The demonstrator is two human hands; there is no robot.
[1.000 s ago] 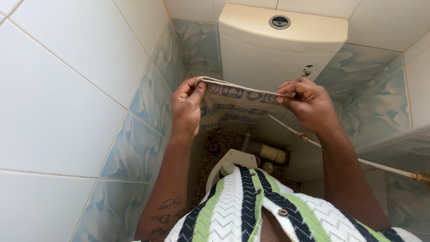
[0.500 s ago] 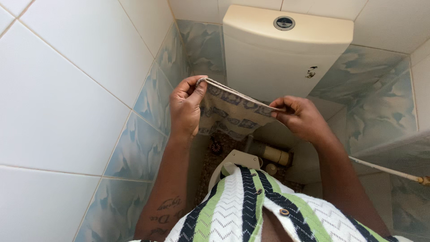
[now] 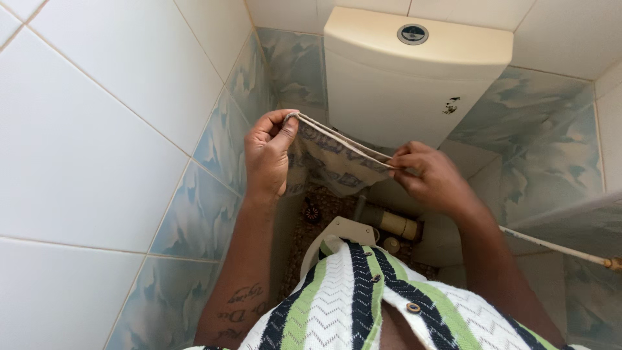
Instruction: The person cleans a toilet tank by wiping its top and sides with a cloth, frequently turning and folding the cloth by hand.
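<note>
Both raised: left hand [image 3: 269,152], right hand [image 3: 424,174], apparently pinching patterned cloth [image 3: 334,162] taut.

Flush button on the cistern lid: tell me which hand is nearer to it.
Right. The right hand grips the patterned cloth below the flush button, slightly to its right; the left hand grips the cloth's other end farther off, by the tiled wall.

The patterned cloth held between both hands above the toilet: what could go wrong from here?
1. The cloth is pinched only at its top edge by the left hand and the right hand; if either grip slips, it may drop toward the toilet and the dirty floor below.
2. Its hanging lower part could brush the cistern or the pipe and get soiled.
</note>
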